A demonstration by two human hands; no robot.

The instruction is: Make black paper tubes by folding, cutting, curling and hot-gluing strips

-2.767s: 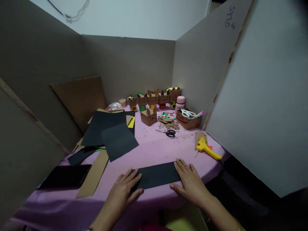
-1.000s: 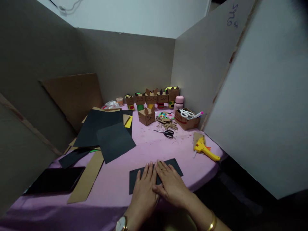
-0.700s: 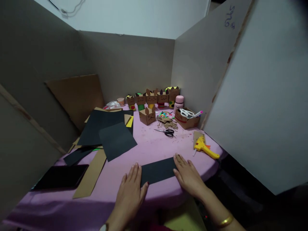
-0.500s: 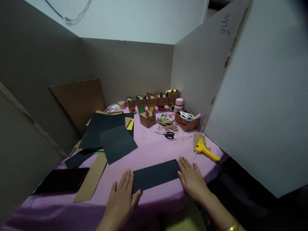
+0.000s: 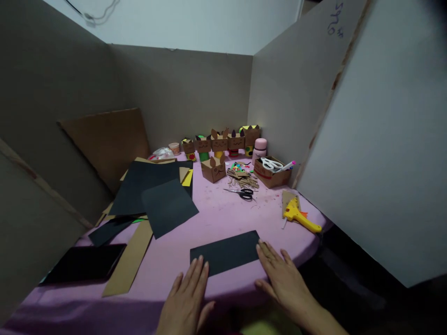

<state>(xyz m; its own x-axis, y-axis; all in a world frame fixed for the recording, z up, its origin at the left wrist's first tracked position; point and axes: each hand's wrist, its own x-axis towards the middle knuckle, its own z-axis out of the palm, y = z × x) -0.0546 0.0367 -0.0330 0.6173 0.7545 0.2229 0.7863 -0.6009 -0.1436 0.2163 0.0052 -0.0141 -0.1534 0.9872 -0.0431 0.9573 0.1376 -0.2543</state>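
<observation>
Nearer than the black scissors (image 5: 246, 194), the dark strip (image 5: 228, 251) is being touched near its left end by the flat, unclenched left hand (image 5: 186, 298), at its right end by the unclenched right hand (image 5: 283, 281). Right of the scissors, cardboard (image 5: 286, 197) is being partly covered by the glue gun (image 5: 301, 217).

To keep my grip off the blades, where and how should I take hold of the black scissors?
Probably by the handle loops, right hand coming from the near right: the scissors lie flat, loops to the right, blades pointing left.
</observation>
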